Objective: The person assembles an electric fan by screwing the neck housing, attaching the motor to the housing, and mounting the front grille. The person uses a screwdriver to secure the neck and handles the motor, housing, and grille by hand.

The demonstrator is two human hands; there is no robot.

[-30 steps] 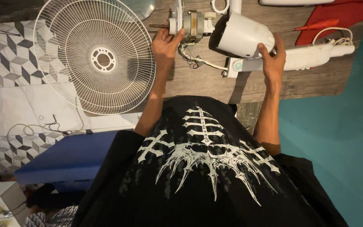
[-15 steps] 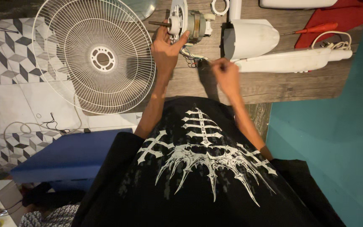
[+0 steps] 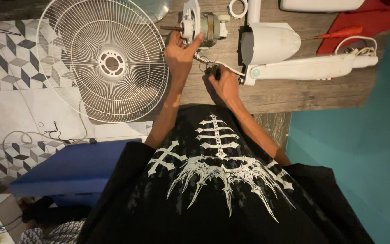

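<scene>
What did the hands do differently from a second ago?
The right hand let go of the white fan housing and came in toward the left, down onto the bundle of wires beside the motor. The housing now lies turned, its open end facing the motor. The left hand stayed on the motor, and the fan grille and red screwdriver stayed put.

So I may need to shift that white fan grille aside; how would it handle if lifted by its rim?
The grille is thin open wire, so probably light for its size. It likely flexes a little. It overhangs the table edge, so a nudge could tip it off.
</scene>
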